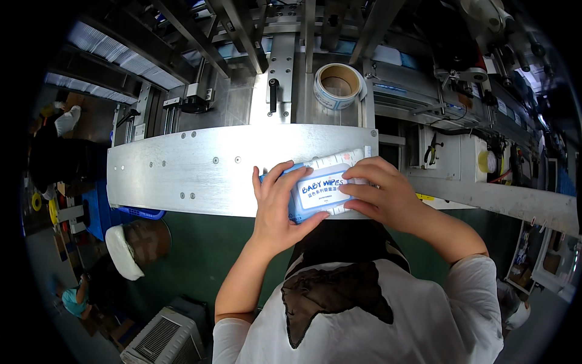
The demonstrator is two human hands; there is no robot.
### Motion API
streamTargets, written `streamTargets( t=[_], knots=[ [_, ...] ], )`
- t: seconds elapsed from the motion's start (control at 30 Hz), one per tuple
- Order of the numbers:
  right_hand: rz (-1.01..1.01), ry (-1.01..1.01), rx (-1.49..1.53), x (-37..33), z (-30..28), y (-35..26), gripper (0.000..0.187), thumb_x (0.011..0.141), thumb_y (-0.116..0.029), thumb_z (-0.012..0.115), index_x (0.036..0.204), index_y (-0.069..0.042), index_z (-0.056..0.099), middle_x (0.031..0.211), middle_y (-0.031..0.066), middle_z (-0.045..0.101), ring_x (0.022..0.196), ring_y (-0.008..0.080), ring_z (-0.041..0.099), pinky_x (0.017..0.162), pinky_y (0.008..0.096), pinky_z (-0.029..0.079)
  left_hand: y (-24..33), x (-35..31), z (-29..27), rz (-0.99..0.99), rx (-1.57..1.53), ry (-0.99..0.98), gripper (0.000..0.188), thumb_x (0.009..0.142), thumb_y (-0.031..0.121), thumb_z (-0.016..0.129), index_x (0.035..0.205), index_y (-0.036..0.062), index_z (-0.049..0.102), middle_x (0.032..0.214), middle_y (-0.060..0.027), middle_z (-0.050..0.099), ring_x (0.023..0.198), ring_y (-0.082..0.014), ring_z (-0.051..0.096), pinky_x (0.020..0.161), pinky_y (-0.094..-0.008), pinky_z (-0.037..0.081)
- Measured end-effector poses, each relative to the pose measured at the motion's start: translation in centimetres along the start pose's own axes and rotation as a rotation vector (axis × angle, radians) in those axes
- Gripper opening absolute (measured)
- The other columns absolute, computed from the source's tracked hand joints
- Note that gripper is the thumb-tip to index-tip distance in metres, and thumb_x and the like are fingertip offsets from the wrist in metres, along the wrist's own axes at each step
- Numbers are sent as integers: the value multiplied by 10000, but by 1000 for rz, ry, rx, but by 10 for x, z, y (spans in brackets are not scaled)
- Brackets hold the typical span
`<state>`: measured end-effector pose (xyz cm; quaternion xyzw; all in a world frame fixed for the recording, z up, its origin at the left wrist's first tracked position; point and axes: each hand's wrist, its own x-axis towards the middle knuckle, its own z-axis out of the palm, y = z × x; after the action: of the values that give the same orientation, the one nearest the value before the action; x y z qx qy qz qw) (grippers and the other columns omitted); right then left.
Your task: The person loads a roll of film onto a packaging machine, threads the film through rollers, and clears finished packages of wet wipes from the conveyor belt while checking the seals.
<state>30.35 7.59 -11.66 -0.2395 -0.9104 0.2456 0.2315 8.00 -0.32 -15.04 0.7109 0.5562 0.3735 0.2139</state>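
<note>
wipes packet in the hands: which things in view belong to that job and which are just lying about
Seem to belong: wipes packet, left hand, right hand, metal table.

Seem just about: pliers, vented box, roll (untouched, may belong).

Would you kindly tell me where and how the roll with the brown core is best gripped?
I would probably come from above, on the near side, and pinch the roll by its wall, between brown core and outer face: it lies flat, hole up, and metal bars stand beyond it.
</note>
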Motion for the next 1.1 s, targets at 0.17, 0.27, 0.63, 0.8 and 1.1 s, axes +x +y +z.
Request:
streamTargets(
  t=[0.17, 0.27, 0.63, 0.8, 1.1],
  knots=[
    [-9, -7, -49, 1, 0, -2, 328, 661, -128, 752, 961, -91, 625, 1019, 31, 581, 949, 235, 561, 774, 344, 492, 11, 6, -4, -1, 153, -35, 754, 654, 307, 799, 1251, 54, 414, 1112, -67, 617, 1194, -292, 436, 1063, -591, 121],
    [-16, -7, -64, 1, -1, -3, 310, 667, -133, 749, 950, -88, 632, 1006, 28, 587, 946, 231, 565, 762, 336, 498, 13, 8, -4, 17, 167, -16, 726, 649, 301, 800, 1221, 43, 436, 1105, -74, 613, 1149, -291, 469, 1060, -576, 175],
    [-343, -20, -339, 0, 1, 5, 171, 702, -154, 616, 854, -77, 615, 946, 28, 587, 916, 192, 578, 727, 318, 509, 8, 6, 3, -1, 2, 77, 661, 629, 270, 812, 1150, 12, 498, 1104, -122, 563, 1102, -317, 483, 1037, -561, 242],
    [-390, 90, -349, 37, -36, 4, 184, 702, -181, 618, 860, -88, 640, 894, 31, 621, 885, 231, 609, 718, 320, 517, 9, 2, 8, -100, -86, 80, 835, 611, 231, 832, 1259, 4, 356, 1166, -137, 525, 1113, -349, 479, 1044, -562, 230],
    [-959, 318, -523, 42, -43, -8, 104, 723, -147, 708, 806, -97, 669, 916, 10, 634, 879, 171, 610, 779, 310, 528, 25, 8, -48, -744, -1602, -1, 374, 915, 268, 559, 1139, -25, 499, 988, -132, 589, 871, -178, 629, 729, -288, 550]
  ],
)
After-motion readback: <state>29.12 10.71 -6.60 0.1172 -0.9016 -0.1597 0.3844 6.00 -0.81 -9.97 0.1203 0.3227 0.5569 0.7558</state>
